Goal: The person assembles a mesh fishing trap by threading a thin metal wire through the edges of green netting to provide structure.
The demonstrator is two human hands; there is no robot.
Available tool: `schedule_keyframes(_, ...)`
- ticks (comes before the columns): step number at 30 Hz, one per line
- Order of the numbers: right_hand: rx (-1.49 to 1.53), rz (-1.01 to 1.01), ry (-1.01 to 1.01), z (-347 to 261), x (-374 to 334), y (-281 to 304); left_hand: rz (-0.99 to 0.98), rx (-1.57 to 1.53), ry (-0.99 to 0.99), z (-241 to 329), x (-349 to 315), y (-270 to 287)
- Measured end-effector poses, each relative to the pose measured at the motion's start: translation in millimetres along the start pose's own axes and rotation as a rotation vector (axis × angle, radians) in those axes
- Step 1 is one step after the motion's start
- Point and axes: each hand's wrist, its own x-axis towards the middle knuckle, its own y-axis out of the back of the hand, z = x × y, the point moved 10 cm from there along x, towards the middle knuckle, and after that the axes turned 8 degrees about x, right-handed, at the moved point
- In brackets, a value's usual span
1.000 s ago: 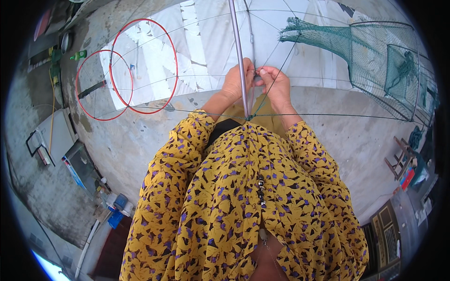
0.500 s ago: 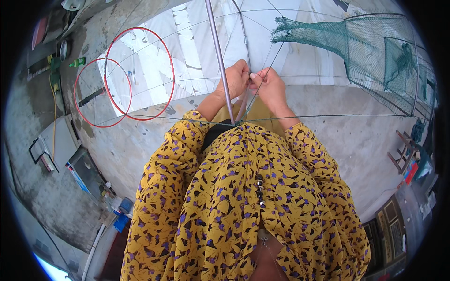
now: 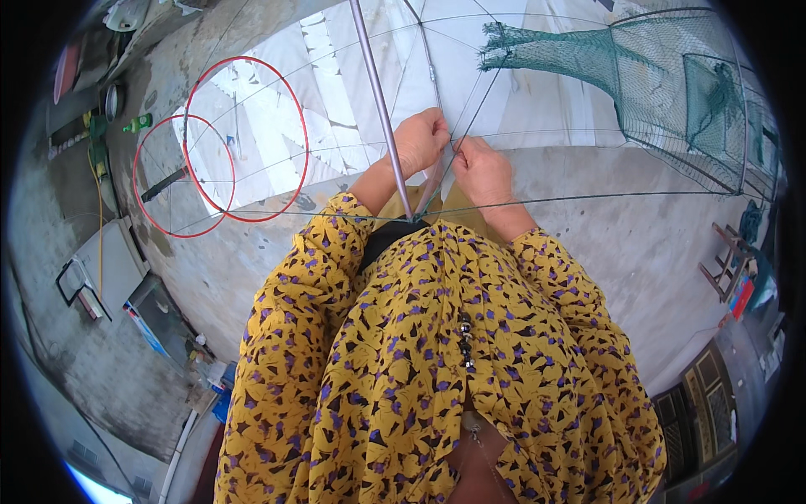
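Near the upper middle of the frame, the left hand (image 3: 422,141) and right hand (image 3: 484,174) sit just apart, the right slightly lower. Each grip is closed, its fingers curled in; any fine strand pinched there is too small to make out. A thin dark rod (image 3: 430,63) runs down from the top edge to the left grip's fingertips. A grey rod (image 3: 375,86) slants in front of the left wrist toward the waist, where a green cord (image 3: 588,198) stretches rightward below the right grip. The green netting (image 3: 579,60) lies at upper right, well apart from both grips, over a white sheet (image 3: 550,109). Two red hoops (image 3: 307,151) overlap at upper left, well away.
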Motion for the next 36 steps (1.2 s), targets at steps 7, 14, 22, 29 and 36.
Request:
schedule_keyframes(7, -0.174, -0.191, 0.063, -3, 0, -29, -0.152, 0.263, -0.123, 15, 17, -5)
schedule_keyframes(14, -0.152, -0.376, 0.088, -8, -3, -45, -0.155, 0.3, -0.091, 13, 26, -4)
schedule_keyframes(22, -0.204, -0.42, 0.18, -7, -11, -66, -0.053, 0.369, -0.087, 9, 25, -2)
schedule_keyframes(29, 0.165, -0.712, -0.088, 15, -8, -62, -0.094, 0.201, 0.049, -4, 19, 2)
schedule_keyframes(36, 0.904, -0.506, -0.612, 33, 27, -43, -0.291, -0.2, -0.078, -11, 13, -13)
